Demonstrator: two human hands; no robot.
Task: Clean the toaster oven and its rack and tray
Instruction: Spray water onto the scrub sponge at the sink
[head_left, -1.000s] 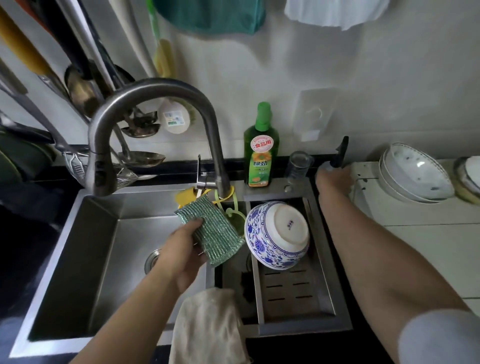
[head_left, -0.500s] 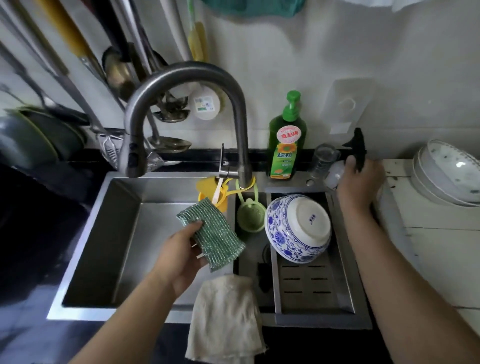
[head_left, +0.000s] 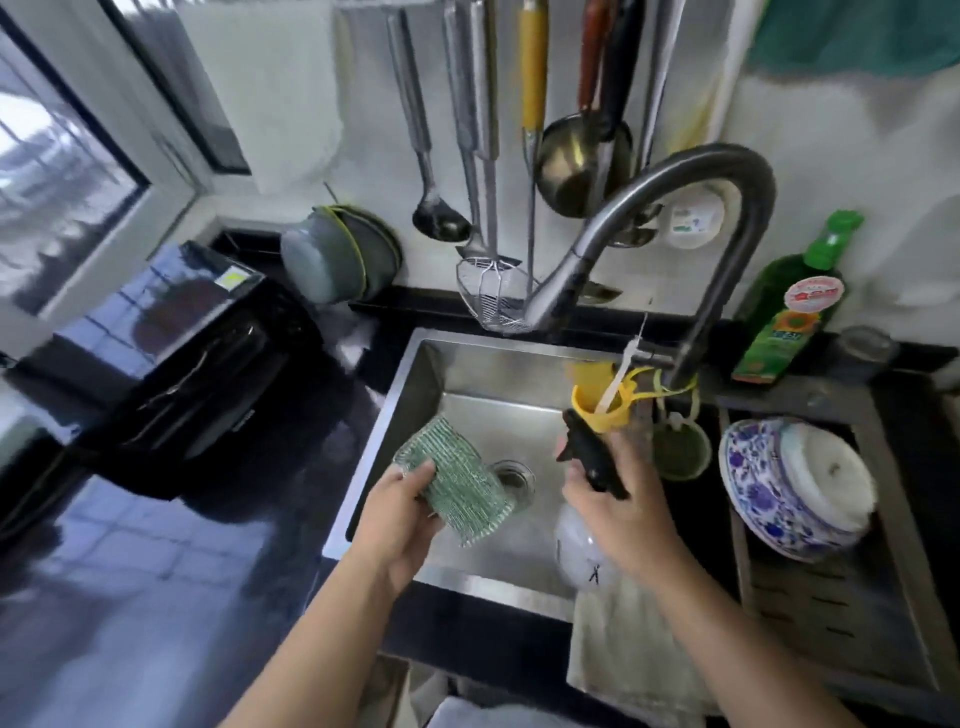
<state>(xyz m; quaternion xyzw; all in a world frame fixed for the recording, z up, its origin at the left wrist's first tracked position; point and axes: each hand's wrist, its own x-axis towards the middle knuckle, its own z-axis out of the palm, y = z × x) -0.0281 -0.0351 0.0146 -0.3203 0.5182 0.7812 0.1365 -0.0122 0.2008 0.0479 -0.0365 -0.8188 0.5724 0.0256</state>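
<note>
**Kitchen sink station: sprayer now in hand over the basin**

Dark glossy counter (head_left: 130, 597) fills the left side, a part of the kitchen the earlier frames did not show. Black toaster oven (head_left: 171, 358) sits on it at far left, well apart from both hands, door side toward the sink; view there is smeared.

Steel sink (head_left: 415, 395) lies centre, gooseneck faucet (head_left: 691, 208) arching over it. Ladles and a skimmer hang on the wall behind. Right of the basin, the drain rack section holds an upturned blue-and-white bowl (head_left: 795, 483), where it was half a second ago. Green detergent bottle (head_left: 789, 306) stands on the back ledge. Pale cloth (head_left: 623, 639) drapes over the sink's front edge, as before.

Right hand (head_left: 628, 514), half a second ago at the ledge on the far right touching the sprayer, is now over the basin. Its fingers are curled around the neck of the spray bottle (head_left: 587, 540); black trigger head points toward the sponge, clear round body hangs below the palm.

Left hand (head_left: 400, 525) still holds the green scouring sponge (head_left: 454, 488) above the basin, thumb pinching one end, sponge just beside the nozzle but not touching. Yellow holder (head_left: 597, 400) hangs at the faucet base.
</note>
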